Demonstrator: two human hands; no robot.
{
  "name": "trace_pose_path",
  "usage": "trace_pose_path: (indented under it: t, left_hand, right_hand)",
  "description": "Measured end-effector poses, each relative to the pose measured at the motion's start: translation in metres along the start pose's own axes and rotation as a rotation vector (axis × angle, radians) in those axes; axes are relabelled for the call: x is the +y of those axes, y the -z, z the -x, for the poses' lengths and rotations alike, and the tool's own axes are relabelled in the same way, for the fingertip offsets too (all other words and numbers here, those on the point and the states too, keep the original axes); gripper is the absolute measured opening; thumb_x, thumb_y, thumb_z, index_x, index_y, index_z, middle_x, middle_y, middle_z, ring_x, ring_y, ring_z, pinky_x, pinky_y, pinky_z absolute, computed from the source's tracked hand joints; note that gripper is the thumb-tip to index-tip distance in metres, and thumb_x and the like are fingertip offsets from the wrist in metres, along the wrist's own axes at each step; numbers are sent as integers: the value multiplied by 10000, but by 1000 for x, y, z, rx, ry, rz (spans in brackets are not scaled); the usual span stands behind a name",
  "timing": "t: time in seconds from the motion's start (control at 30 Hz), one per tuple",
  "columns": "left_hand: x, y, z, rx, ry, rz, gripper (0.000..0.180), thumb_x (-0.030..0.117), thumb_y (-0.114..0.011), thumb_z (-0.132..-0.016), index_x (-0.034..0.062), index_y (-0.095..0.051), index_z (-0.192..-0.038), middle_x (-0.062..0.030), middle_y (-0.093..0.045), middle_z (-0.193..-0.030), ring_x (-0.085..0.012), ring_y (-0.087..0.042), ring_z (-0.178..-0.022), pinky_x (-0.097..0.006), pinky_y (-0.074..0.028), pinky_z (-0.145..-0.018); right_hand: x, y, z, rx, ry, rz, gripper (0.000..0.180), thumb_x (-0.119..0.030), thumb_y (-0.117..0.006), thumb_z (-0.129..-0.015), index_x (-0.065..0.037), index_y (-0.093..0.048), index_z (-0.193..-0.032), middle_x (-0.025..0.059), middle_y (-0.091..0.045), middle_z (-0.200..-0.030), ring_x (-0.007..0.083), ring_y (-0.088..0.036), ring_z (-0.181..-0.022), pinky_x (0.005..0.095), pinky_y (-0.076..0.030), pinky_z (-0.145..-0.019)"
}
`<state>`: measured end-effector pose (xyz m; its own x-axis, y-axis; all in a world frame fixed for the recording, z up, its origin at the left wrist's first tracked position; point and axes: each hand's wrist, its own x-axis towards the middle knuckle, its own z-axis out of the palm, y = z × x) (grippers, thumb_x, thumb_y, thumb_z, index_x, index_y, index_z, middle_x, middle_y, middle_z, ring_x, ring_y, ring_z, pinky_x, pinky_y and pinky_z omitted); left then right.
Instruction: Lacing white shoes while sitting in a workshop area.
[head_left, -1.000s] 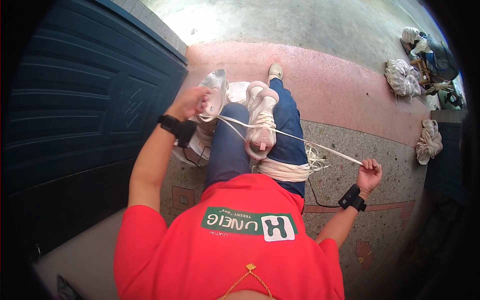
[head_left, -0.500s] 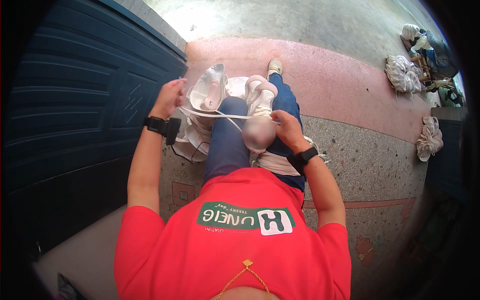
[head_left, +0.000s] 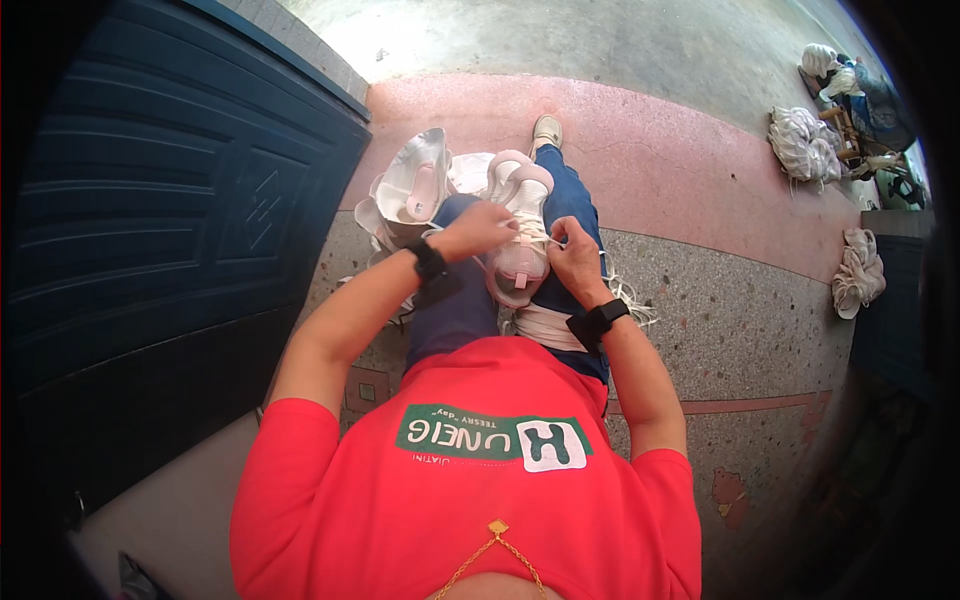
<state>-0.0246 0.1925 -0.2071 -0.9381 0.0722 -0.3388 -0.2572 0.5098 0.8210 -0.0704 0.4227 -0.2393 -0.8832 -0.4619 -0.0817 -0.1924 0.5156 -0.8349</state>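
Observation:
A white and pink sneaker (head_left: 518,262) rests on my lap, its heel tab toward me and its mate (head_left: 512,165) just beyond its toe. White laces cross its upper. My left hand (head_left: 480,228) is closed at the left side of the lacing, fingers pinched on the shoelace. On the other side, my right hand (head_left: 575,258) pinches a stretch of white shoelace (head_left: 553,241) close to the eyelets. The exact grip of the left fingertips is partly hidden by the hand itself.
More pale shoes (head_left: 417,180) are piled beside my left leg, near a dark blue door (head_left: 180,190). Loose laces (head_left: 630,300) hang by my right thigh. Bundles of white shoes (head_left: 805,145) and another bundle (head_left: 858,272) lie at the far right.
My left hand has come in from the far left, where it held a long lace taut, to the sneaker's lacing. My right hand stays beside the shoe.

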Motion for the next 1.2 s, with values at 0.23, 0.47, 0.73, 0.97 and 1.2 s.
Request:
trace_pose_path:
  t: [0.23,0.47,0.73,0.97,1.2]
  left_hand:
    - [29,-22,-47,-263,56,-318,214,150,-643,-789,-1,-739,-905,-241,-694,-787,-331,-708,-775,-413,-536,-719]
    - [42,-34,-18,135,-511,-712,81,129,-650,-846,48,-653,-840,-175,-661,-680,-340,-702,-687,-431,-555,-598]
    - [26,-27,-6,146,-461,-634,128,176,-639,-909,49,-623,-917,-156,-662,-719,-351,-695,-697,-449,-548,-611]
    - [36,75,14,105,62,185,208,237,-567,-1025,54,-662,-1001,-49,-627,-784,-156,-601,-704,-286,-475,-631]
    - [88,229,112,264,13,890,278,276,-542,-1075,58,-601,-1237,17,-504,-679,-128,-551,-635,-328,-526,-722]
  right_hand:
    - [3,4,2,-12,48,-38,215,-72,-682,-835,-97,-600,-1032,162,-701,-885,412,-682,-858,475,-528,-737]
    - [21,8,-17,-111,-25,-345,159,-74,-644,-904,-40,-602,-1054,135,-699,-926,283,-692,-844,398,-540,-737]
    - [2,17,-31,-443,-154,-513,185,-144,-687,-942,-40,-615,-1076,21,-617,-890,95,-577,-752,257,-484,-584]
    - [-2,13,-22,-513,-261,-588,264,-187,-732,-912,-31,-616,-1092,12,-609,-891,94,-569,-762,261,-485,-639]
    - [5,0,-24,-351,-93,-182,253,-133,-701,-849,-8,-636,-1059,129,-660,-853,249,-653,-795,359,-521,-716]
